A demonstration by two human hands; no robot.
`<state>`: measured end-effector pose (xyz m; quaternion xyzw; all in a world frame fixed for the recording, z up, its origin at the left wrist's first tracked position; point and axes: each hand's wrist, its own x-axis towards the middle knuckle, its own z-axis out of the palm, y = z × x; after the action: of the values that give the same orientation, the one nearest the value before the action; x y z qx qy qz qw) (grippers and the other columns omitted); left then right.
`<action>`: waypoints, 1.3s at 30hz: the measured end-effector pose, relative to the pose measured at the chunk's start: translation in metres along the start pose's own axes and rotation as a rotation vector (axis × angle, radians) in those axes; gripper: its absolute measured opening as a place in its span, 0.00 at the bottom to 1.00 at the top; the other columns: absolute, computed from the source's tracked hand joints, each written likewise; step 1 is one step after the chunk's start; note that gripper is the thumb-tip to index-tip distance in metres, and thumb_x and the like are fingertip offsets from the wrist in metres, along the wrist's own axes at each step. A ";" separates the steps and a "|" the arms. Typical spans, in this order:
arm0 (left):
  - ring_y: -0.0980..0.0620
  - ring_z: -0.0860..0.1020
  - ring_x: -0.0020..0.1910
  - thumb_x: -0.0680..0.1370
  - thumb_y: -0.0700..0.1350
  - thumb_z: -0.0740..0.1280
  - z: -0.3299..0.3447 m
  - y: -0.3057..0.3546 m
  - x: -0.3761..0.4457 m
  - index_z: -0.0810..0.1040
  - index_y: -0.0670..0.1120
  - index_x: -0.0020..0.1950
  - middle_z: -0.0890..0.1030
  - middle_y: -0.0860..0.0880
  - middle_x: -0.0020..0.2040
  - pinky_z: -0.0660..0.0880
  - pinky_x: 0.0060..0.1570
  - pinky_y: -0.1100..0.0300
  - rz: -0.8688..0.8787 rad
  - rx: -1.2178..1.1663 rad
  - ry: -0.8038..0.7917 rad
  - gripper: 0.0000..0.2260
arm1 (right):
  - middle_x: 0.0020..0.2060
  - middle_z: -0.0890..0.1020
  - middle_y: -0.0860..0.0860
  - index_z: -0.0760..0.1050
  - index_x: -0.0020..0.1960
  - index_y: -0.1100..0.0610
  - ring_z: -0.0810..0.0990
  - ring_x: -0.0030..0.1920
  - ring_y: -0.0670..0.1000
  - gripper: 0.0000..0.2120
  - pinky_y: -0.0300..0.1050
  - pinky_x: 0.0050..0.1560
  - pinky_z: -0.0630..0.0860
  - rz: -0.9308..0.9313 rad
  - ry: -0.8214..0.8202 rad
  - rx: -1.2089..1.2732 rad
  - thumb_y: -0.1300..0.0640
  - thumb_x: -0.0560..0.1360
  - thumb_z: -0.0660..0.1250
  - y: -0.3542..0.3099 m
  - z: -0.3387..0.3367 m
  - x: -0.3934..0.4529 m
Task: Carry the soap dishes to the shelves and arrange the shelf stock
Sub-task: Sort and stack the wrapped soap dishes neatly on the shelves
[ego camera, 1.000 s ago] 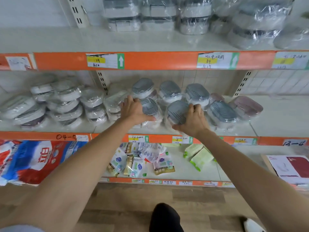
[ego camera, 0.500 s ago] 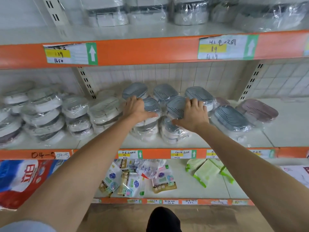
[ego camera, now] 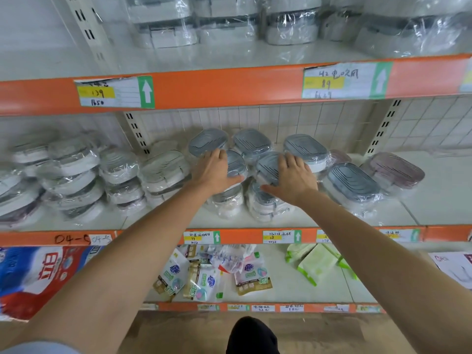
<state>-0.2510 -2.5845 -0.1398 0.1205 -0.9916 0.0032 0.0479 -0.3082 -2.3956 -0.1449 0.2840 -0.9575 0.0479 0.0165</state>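
Head cam view, only one here. Both hands are up on the middle shelf [ego camera: 293, 221], near the middle of its front edge. The left hand [ego camera: 213, 175] lies palm-down on the top grey soap dish [ego camera: 236, 163] of a short stack, fingers fairly straight, thumb out along its side, so resting on it rather than clamped. The right hand [ego camera: 293, 178] does the same on the neighbouring grey dish [ego camera: 268, 166], which tops a second stack just beside the first.

I count three more grey-lidded dishes [ego camera: 251, 143] in a row behind those, toward the back edge, one more grey dish [ego camera: 352, 183] to the right, then two pinkish ones [ego camera: 397, 169]. White wrapped dishes [ego camera: 71, 172] pile up at the left end; too blurry to count.

Lower shelf: a few detergent pouches [ego camera: 204, 279] and green packs [ego camera: 316, 264].
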 end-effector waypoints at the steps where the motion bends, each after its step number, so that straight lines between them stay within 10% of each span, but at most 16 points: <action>1: 0.43 0.69 0.67 0.74 0.64 0.65 -0.003 0.002 -0.003 0.62 0.38 0.73 0.68 0.42 0.70 0.68 0.63 0.51 0.024 0.007 0.001 0.39 | 0.74 0.58 0.57 0.53 0.75 0.60 0.57 0.73 0.57 0.41 0.51 0.73 0.55 -0.031 0.018 0.005 0.36 0.74 0.63 -0.002 -0.003 -0.001; 11: 0.49 0.72 0.63 0.79 0.50 0.63 -0.030 0.014 -0.054 0.72 0.42 0.65 0.73 0.47 0.63 0.66 0.63 0.50 0.248 0.066 -0.046 0.18 | 0.64 0.69 0.56 0.62 0.72 0.58 0.65 0.66 0.57 0.30 0.49 0.66 0.64 -0.197 -0.123 0.015 0.45 0.75 0.64 -0.026 -0.025 -0.030; 17: 0.46 0.74 0.57 0.77 0.47 0.65 -0.055 0.012 -0.082 0.74 0.40 0.60 0.75 0.44 0.57 0.72 0.47 0.54 0.252 -0.011 -0.251 0.15 | 0.66 0.69 0.57 0.60 0.72 0.61 0.66 0.67 0.57 0.29 0.50 0.66 0.65 -0.254 -0.213 -0.022 0.46 0.77 0.63 -0.035 -0.052 -0.056; 25: 0.44 0.74 0.59 0.76 0.45 0.67 -0.104 0.009 -0.138 0.76 0.39 0.60 0.75 0.44 0.59 0.74 0.54 0.50 0.241 -0.091 -0.404 0.16 | 0.66 0.69 0.57 0.63 0.70 0.60 0.67 0.67 0.56 0.27 0.49 0.63 0.68 -0.289 -0.343 0.026 0.48 0.77 0.65 -0.058 -0.096 -0.112; 39: 0.44 0.75 0.54 0.76 0.48 0.68 -0.230 0.005 -0.183 0.77 0.39 0.55 0.77 0.44 0.54 0.73 0.54 0.51 0.244 -0.154 -0.240 0.14 | 0.65 0.71 0.55 0.66 0.69 0.56 0.69 0.66 0.56 0.25 0.50 0.63 0.69 -0.365 -0.212 0.018 0.47 0.76 0.65 -0.091 -0.218 -0.164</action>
<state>-0.0538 -2.5323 0.0715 -0.0054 -0.9947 -0.0814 -0.0626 -0.1199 -2.3603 0.0700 0.4565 -0.8860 0.0225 -0.0783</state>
